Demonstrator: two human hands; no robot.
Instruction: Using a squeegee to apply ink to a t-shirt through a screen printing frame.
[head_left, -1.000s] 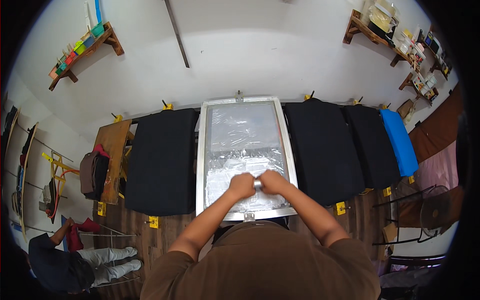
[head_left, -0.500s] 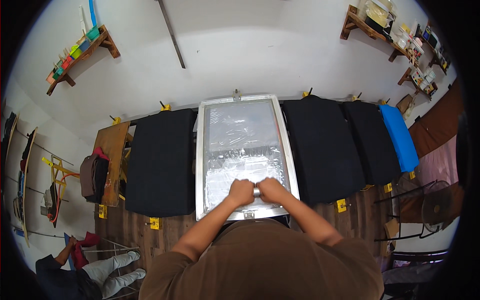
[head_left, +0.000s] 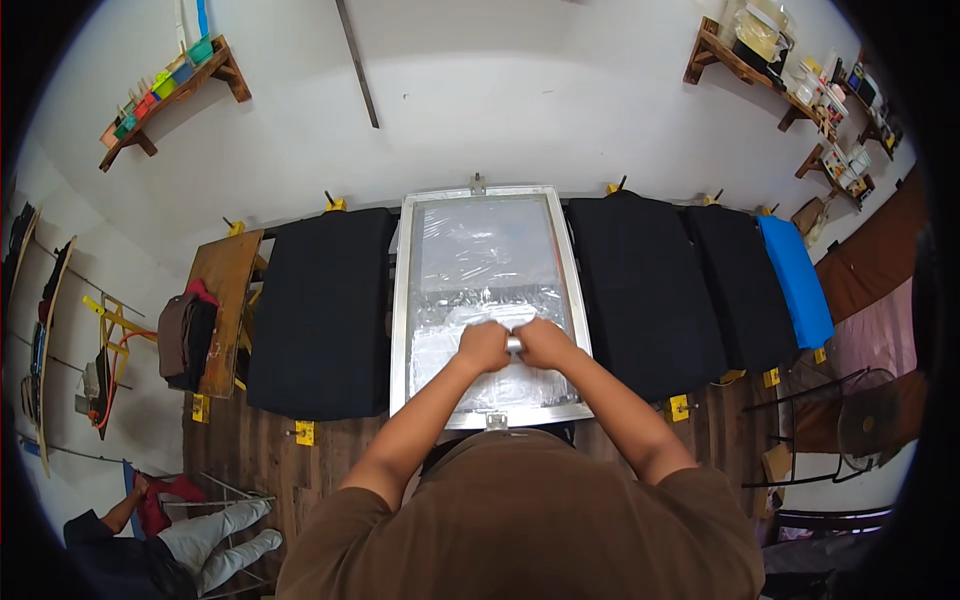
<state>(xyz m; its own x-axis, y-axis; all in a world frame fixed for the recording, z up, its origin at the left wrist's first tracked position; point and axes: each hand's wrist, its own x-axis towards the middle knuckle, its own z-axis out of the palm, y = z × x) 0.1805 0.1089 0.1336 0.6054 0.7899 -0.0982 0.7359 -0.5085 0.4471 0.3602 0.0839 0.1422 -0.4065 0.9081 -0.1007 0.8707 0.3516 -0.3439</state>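
Note:
An aluminium-framed screen (head_left: pixel 487 240) lies in front of me at the centre, its mesh covered with wrinkled clear film and streaks of white material. Both hands grip a silver metal-bodied tool (head_left: pixel 513 344) over the lower half of the screen, my left hand (head_left: pixel 484 347) on its left side and my right hand (head_left: pixel 542 346) on its right, fingers wrapped round it. The tool's lower part is hidden by my hands. Metal clamps sit at the screen's near and far ends.
Black-covered boards (head_left: pixel 318 305) flank the screen, with a blue board (head_left: pixel 794 280) at right and a wooden board (head_left: pixel 237 310) holding folded garments at left. Shelves (head_left: pixel 188 75) carry containers. Another person (head_left: pixel 150 555) holding red cloth is at lower left; a fan (head_left: pixel 866 420) stands at right.
Compared with half a second ago, both hands and the tool are higher in the picture, farther up the screen. The grip is unchanged.

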